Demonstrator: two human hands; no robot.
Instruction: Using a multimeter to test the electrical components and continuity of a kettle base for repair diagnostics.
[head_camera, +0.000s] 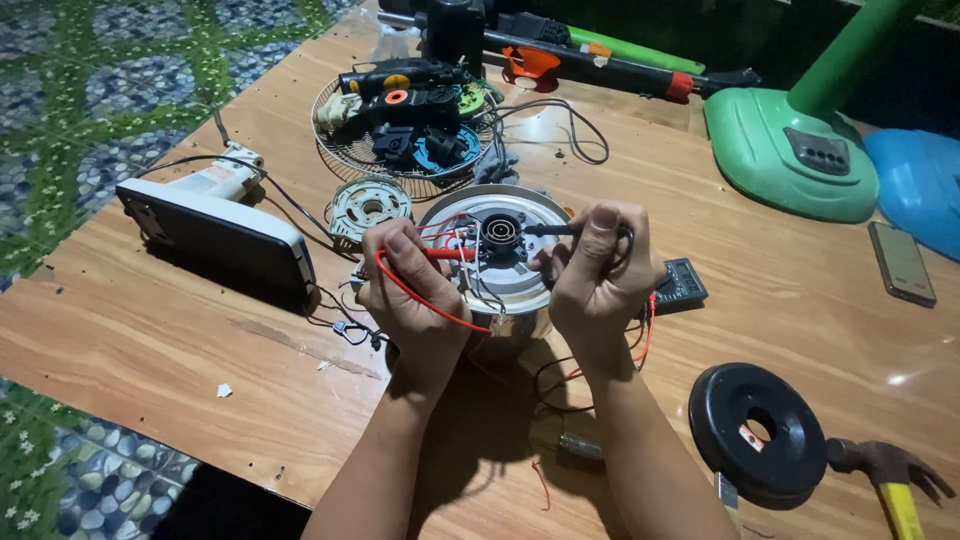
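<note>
Wooden tabletop (180, 340) fills the view, patterned floor beyond its left edge. At centre sits a round metal motor housing (500, 262). Left hand (410, 295) pinches a red test probe (448, 254), its tip pointing toward 3 o'clock at the housing's hub; right hand (598, 275) grips a black test probe (548, 230) pointing toward 9 o'clock. A multimeter (682, 284) lies just right of that hand. At 4 o'clock — a black disc (757, 432) beside a hammer (892, 480). At 12 o'clock — a wire fan guard (345, 150) holding loose parts.
</note>
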